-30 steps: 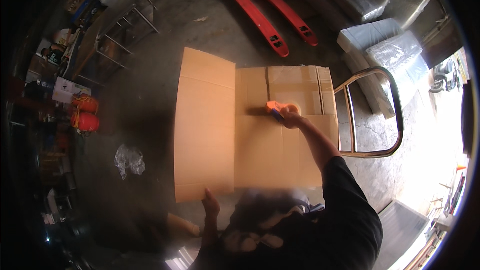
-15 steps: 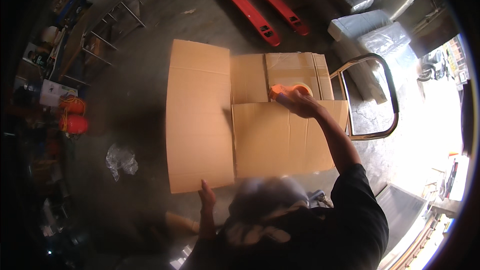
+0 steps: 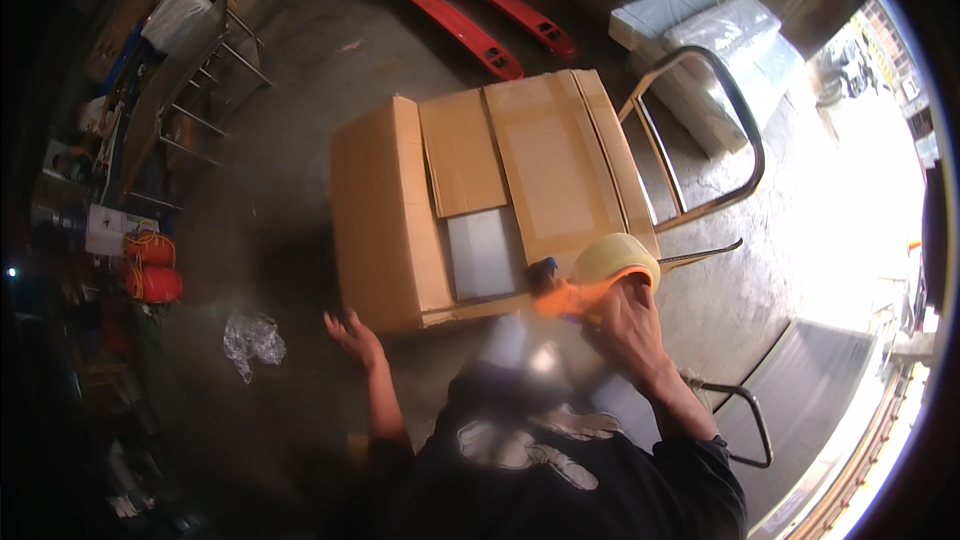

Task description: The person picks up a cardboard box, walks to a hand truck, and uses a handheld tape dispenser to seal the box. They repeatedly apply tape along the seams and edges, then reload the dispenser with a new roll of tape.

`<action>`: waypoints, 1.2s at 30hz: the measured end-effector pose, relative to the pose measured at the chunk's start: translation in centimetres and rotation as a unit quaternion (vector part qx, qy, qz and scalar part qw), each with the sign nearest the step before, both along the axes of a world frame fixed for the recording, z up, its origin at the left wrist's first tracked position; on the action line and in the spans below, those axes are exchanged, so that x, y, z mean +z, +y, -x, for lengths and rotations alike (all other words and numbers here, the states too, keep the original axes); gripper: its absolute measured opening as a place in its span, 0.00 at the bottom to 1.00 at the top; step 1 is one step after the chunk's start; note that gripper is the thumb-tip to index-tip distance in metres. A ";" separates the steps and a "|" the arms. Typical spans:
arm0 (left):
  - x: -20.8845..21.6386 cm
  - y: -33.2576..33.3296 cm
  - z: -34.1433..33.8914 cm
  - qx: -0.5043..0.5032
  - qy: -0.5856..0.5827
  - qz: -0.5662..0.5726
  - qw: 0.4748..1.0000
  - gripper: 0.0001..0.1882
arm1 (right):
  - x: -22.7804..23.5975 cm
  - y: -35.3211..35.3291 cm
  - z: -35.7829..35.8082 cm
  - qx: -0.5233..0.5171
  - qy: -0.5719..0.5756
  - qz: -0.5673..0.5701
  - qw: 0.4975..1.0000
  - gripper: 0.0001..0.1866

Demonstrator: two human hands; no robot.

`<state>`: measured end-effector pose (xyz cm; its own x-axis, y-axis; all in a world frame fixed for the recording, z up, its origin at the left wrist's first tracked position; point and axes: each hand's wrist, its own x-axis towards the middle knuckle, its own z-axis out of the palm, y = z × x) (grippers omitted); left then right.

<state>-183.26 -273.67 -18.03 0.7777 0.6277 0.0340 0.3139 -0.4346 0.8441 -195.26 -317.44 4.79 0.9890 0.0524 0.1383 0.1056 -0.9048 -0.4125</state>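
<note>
My right hand (image 3: 622,325) is wrapped around an orange tape dispenser (image 3: 575,297), its fingers closed on the frame, with a wide roll of pale yellowish tape (image 3: 610,258) on the far side of my knuckles. I have the dispenser over the near edge of a large cardboard box (image 3: 375,225), by its right-hand part; whether the two touch I cannot tell. My left hand (image 3: 355,338) is bare of any load — fingers spread, palm opened — just beside the near left corner of the box, and I cannot tell whether a fingertip meets the cardboard. The box stands in front of me, turned a little. On its top a plain flap (image 3: 465,155) lies beside a wider panel (image 3: 550,160) banded with tape, and through a gap nearer to me a whitish-grey surface (image 3: 483,255) shows inside. Past the right side rises a bent metal tube handle (image 3: 755,140). Beyond the box a red pallet jack (image 3: 480,15) sits on the floor (image 3: 300,120), with plastic-wrapped blocks (image 3: 700,50) to its right. Crumpled clear plastic (image 3: 253,343) lies on the floor to my left, well apart from the box.
</note>
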 end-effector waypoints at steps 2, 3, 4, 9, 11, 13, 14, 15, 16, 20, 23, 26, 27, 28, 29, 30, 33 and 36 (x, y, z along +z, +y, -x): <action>2.0 -0.3 -5.6 -0.093 -0.103 0.072 0.988 0.26 | -0.1 0.9 2.3 -0.025 0.013 -0.021 0.999 0.23; 2.7 -0.9 -8.1 -0.149 -0.108 0.060 0.981 0.22 | -0.3 1.3 2.8 -0.042 0.012 -0.037 0.998 0.24; 2.8 -2.2 -11.1 -0.202 -0.104 0.075 0.971 0.21 | -0.4 1.7 3.2 -0.062 0.012 -0.054 0.997 0.24; -3.8 -14.4 -19.6 -0.542 0.288 0.225 0.756 0.25 | 0.1 3.9 4.6 -0.137 -0.011 -0.065 0.988 0.15; -8.1 -20.5 -19.1 -0.567 0.417 0.177 0.688 0.31 | 0.3 4.3 4.8 -0.175 0.036 -0.087 0.980 0.15; -11.6 -24.8 -17.3 -0.589 0.486 0.099 0.638 0.34 | 0.1 4.3 5.2 -0.189 0.087 -0.095 0.973 0.15; -13.0 -26.7 -16.4 -0.604 0.511 0.052 0.609 0.36 | -0.1 4.1 5.5 -0.184 0.112 -0.091 0.972 0.16; -14.2 -27.9 -15.4 -0.635 0.460 -0.011 0.620 0.37 | -0.5 4.4 6.1 -0.188 0.107 -0.071 0.974 0.16; -15.1 -29.1 -14.2 -0.663 0.404 -0.070 0.626 0.39 | -0.9 4.6 6.9 -0.194 0.104 -0.051 0.974 0.17; -16.9 -32.6 -11.1 -0.520 0.422 0.072 0.739 0.35 | -3.7 5.9 10.1 -0.230 0.127 -0.079 0.962 0.20; -15.8 -33.2 -11.4 -0.492 0.389 0.166 0.761 0.29 | -6.7 7.2 12.3 -0.270 0.129 -0.124 0.946 0.21; -11.8 -33.9 -12.1 -0.557 0.295 0.141 0.763 0.20 | -8.4 8.3 14.4 -0.287 0.084 -0.142 0.944 0.24; -9.8 -34.3 -12.5 -0.584 0.252 0.141 0.758 0.18 | -8.7 8.5 14.9 -0.286 0.073 -0.153 0.943 0.26; -7.4 -35.2 -12.6 -0.598 0.240 0.122 0.755 0.16 | -8.9 8.7 15.1 -0.292 0.057 -0.165 0.940 0.27; -4.9 -36.4 -12.3 -0.616 0.195 0.169 0.744 0.14 | -9.1 8.9 15.1 -0.299 0.048 -0.184 0.935 0.28; -2.3 -37.9 -12.2 -0.625 0.173 0.203 0.734 0.13 | -9.1 9.2 15.3 -0.319 0.041 -0.215 0.922 0.29; 5.8 -43.6 -11.8 -0.648 0.191 0.224 0.703 0.12 | -9.2 10.8 15.7 -0.366 -0.092 -0.198 0.905 0.27; 12.3 -49.8 -10.9 -0.664 0.232 0.182 0.688 0.13 | -9.8 11.0 17.8 -0.401 -0.155 -0.160 0.888 0.23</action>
<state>-172.32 -323.52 -5.73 0.5478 -0.7438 -0.3829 0.1168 -0.3853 0.9154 -213.11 -306.44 -5.01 0.6020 -0.7438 0.2905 -0.3675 -0.5811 -0.7262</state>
